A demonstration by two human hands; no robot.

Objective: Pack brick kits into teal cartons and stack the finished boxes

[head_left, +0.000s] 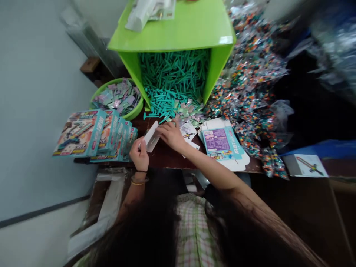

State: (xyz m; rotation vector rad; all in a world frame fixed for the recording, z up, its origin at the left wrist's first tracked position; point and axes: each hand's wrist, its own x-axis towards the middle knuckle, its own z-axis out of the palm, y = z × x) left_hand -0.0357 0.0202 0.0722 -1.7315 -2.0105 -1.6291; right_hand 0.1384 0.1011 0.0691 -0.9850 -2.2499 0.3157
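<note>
My left hand (139, 152) is closed on the near end of a white flat cardboard box piece (151, 138), held just above the dark table. My right hand (171, 134) rests its fingers on the far end of that same piece, close to the teal plastic sticks (161, 105) that spill from the green box (178, 35). Small pastel packets (191, 111) lie just beyond my right hand. A flattened teal box with a purple label (221, 142) lies to the right of my right forearm.
A row of finished teal boxes (91, 135) stands at the left. A green basin of small packets (118, 97) sits behind them. Bags of multicoloured beads (250, 85) pile up at the right. A printed card (307, 165) lies at the far right.
</note>
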